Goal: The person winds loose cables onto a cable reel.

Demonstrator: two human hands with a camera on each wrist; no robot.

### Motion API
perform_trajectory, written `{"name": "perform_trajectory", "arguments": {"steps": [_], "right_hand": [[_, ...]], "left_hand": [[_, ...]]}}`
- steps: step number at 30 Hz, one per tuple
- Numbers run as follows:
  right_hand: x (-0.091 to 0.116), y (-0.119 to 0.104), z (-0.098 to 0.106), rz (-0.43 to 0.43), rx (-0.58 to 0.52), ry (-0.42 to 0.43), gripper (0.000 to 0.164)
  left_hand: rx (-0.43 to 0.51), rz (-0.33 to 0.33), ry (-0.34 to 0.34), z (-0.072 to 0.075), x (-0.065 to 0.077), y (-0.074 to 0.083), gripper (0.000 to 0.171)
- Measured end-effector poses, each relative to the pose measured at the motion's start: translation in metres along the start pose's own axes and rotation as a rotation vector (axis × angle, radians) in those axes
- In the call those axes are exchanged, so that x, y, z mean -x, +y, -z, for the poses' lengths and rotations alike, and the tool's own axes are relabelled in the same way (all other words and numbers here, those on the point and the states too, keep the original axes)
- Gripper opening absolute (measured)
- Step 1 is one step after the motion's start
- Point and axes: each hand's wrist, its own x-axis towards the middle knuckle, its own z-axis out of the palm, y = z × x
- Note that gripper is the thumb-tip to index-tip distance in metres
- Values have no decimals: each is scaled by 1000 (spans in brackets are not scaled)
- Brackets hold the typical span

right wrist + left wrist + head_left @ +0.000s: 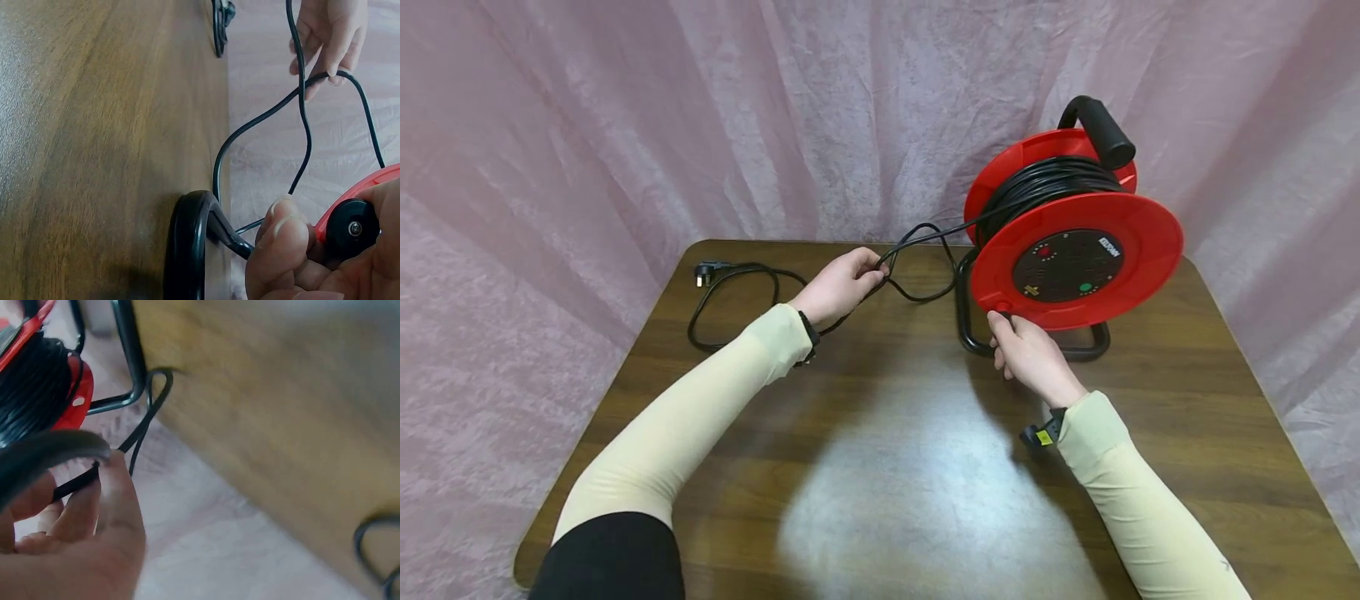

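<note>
Your left grip (840, 287) pinches smooth black cable (1048, 185); your right grip (1032, 354) is curled round a small black knob (353, 226). Before you hangs crinkled, velvety pink curtain (820, 108), then the glossy wood-grain tabletop (910, 467). Your red reel (1067, 218) stands toward its far right, shiny and round, cable wound inside, on a bent tubular frame (964, 307). Far left lies a plug (703, 272).

White lettering (1108, 247) on cable reel's (1078, 212) black panel (1067, 267): starts "KEL", rest unclear. Panel's yellow mark (1032, 291) too small to read.
</note>
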Motion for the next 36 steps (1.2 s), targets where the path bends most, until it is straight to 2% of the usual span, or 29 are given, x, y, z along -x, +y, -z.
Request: {"name": "perform_trajectory", "arguments": {"steps": [2,4,6,9,15,21,24,26,28,30,32,33,36], "right_hand": [[0,1,0,3,-3,3,69],[0,2,0,7,-1,5,69],[0,3,0,6,-1,5,70],[-1,2,-1,3,2,2,70],[-2,0,-1,7,3,3,71],[-1,0,-4,9,-2,0,69],[1,0,-5,9,-3,-10,69],[3,1,-5,9,0,-8,70],[4,1,-3,10,2,-4,72],[5,1,-2,11,3,1,72],[6,1,-1,10,5,1,73],[6,2,-1,9,4,1,73],[7,2,-1,8,3,-2,73]], "left_hand": [[-96,-14,16,-2,1,3,18],[-144,-19,26,-3,1,6,17],[-147,-17,24,-4,0,7,17],[-102,3,15,-3,-1,9,18],[-64,88,48,-2,-10,14,22],[-154,134,114,-5,-20,19,26],[-224,162,77,-7,-16,19,37],[-233,181,12,-7,-10,20,43],[-158,209,-61,-5,-5,23,50],[-69,221,-84,0,-1,26,52],[-24,198,-44,8,2,29,50],[-44,175,0,12,3,30,48],[-200,74,163,23,4,30,38]]}}
